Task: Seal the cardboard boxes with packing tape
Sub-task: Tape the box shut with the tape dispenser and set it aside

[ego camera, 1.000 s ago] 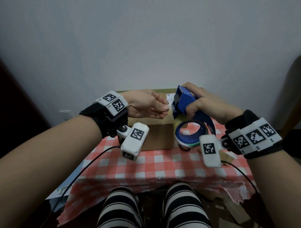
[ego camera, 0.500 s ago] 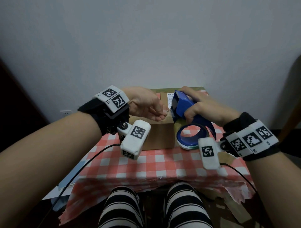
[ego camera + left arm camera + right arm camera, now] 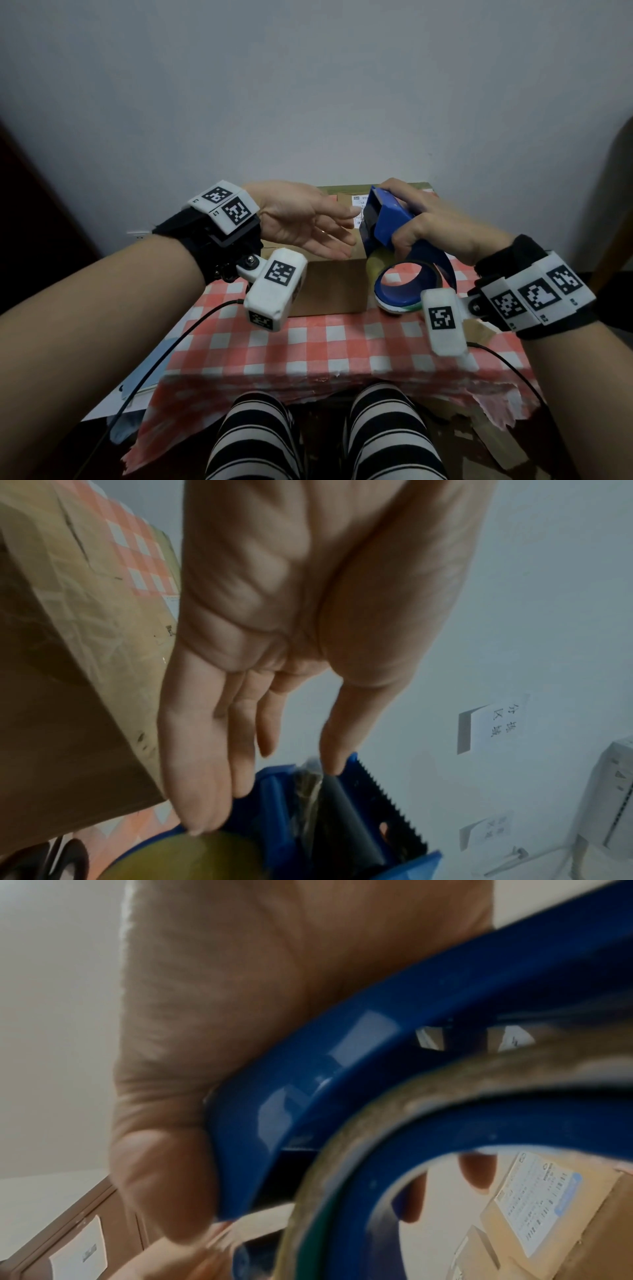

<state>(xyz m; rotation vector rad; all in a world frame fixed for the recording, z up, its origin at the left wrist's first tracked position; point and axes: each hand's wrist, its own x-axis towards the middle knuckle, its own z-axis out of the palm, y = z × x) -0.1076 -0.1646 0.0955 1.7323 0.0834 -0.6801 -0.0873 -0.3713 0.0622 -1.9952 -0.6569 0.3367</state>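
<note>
Looking down from the head view, I list what I see, biggest first.

Wall: plain and pale, behind everything; from the left wrist view I see two paper notes stuck to it.

Worktop: covered with a red-and-white checked cloth, torn along its near edge; my striped knees sit just below it.

Cardboard box: stands on the worktop at its far middle, flaps down, with a white shipping label on its top. In the right wrist view the label shows printed lines I cannot read.

Tape dispenser: blue, held above the right end of the box, its toothed cutting edge pointing towards my left hand. I cannot tell whether it touches the box.

Tape roll: sits in the dispenser's lower ring, hanging just beside the box's right side, above the cloth.

Right hand: fingers and thumb curled round the dispenser's body, gripping it from above.

Left hand: palm turned up and inwards, fingers straight and loosely spread, holding nothing; it hovers over the box top with the fingertips right at the dispenser's mouth and roll.

Wrist cameras: white housings with black square markers, one under each wrist, cables trailing off.
</note>
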